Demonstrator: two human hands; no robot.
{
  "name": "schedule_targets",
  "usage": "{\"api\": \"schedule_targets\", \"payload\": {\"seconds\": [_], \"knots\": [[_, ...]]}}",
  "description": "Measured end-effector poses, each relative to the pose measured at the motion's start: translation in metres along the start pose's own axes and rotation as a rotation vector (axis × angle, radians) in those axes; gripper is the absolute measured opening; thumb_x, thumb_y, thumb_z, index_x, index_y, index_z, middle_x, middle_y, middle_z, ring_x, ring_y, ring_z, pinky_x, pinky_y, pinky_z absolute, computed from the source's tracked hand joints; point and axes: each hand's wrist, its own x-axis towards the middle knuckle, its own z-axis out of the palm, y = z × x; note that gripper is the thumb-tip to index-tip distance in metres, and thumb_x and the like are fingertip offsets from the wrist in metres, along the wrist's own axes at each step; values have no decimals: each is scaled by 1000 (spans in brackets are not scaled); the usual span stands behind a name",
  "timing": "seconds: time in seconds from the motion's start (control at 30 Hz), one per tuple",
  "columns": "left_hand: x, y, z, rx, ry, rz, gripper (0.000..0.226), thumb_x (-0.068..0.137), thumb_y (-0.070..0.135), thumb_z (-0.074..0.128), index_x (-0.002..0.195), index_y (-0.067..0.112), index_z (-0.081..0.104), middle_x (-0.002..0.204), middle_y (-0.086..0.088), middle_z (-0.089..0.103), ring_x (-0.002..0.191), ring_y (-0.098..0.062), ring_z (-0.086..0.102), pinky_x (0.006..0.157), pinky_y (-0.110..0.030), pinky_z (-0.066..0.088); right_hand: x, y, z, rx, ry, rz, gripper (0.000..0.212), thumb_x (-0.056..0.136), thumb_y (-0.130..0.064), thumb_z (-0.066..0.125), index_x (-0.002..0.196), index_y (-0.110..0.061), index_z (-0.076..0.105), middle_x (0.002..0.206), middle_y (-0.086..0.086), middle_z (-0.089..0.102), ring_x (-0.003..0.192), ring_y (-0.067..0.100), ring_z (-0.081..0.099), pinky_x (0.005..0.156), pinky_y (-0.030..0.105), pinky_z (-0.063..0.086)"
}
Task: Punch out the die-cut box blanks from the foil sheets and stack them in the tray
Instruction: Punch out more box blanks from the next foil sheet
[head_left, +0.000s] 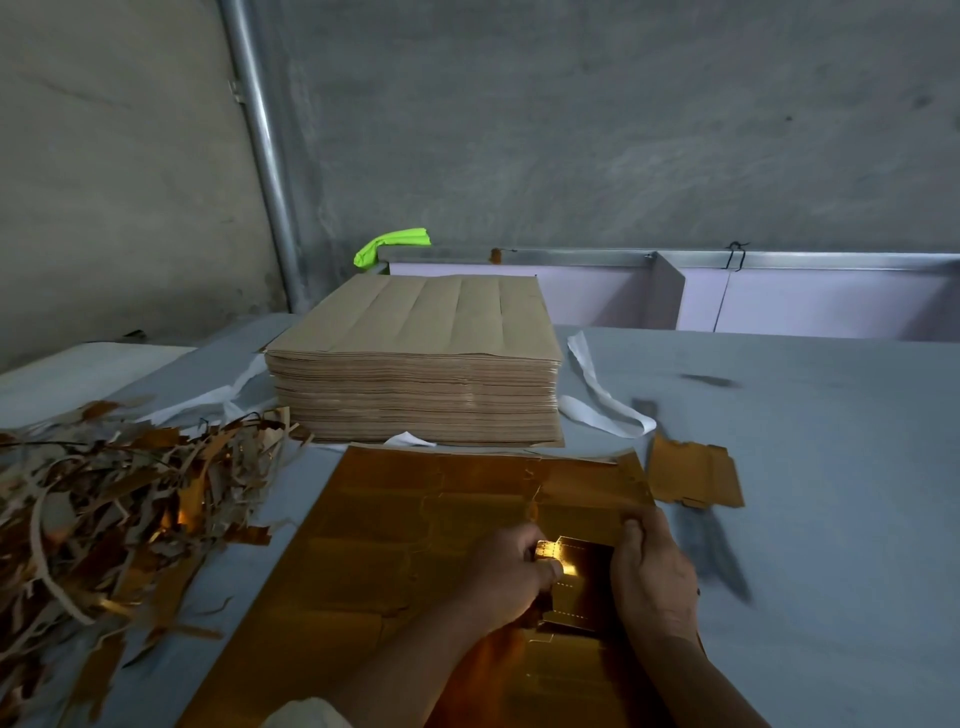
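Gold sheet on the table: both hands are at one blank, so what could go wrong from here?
1. The left hand pinches the blank at its notched edge. A hard pull there could tear or crease a flap instead of parting the cuts.
2. The gold sheet seems held down only near the right hand, so it may slide or buckle.
3. The scrap pile lies close by, so strips could get mixed in.
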Motion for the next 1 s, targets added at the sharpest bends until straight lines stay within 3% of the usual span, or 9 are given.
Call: {"api": "schedule_targets", "payload": {"seconds": [0.2, 0.37, 0.63, 0.87, 1.0], "knots": [[1, -1, -1, -43, -4, -12, 20, 99, 22, 59, 118, 16, 58, 92, 4, 60, 79, -6, 58, 69, -21, 51, 1, 0, 0, 26, 1, 24, 13, 106, -28, 33, 102, -23, 45, 77, -6, 51, 71, 6, 48, 70, 31, 36], [-2, -1, -1, -42, -3, -14, 27, 99, 25, 59, 124, 17, 57, 96, 6, 60, 78, -4, 58, 57, -10, 43, 4, 2, 3, 73, 39, 35, 17, 105, -30, 34, 101, -22, 48, 78, -8, 53, 72, 5, 49, 61, 27, 33], [-4, -1, -5, -123, -26, -9, 8, 98, 23, 59, 103, 29, 57, 88, 10, 60, 74, 0, 56, 61, -11, 41, 4, 7, 4, 96, 101, 34, 23, 105, -33, 36, 94, -21, 53, 74, -5, 55, 69, 8, 52, 57, 22, 32], [-4, -1, -10, -212, -39, -21, 7, 97, 18, 59, 98, 24, 61, 88, 6, 62, 74, -5, 54, 68, -21, 42, 5, 10, 4, 124, 118, 53, 27, 105, -32, 37, 93, -18, 56, 73, -1, 57, 69, 11, 53, 57, 24, 32], [-2, -3, -15, -287, -28, -42, 7, 97, 14, 58, 100, 17, 63, 88, 4, 63, 70, -4, 56, 66, -19, 44, 5, 8, 3, 114, 104, 63, 27, 105, -33, 37, 93, -19, 57, 74, -2, 57, 71, 13, 54, 60, 28, 35]]}}
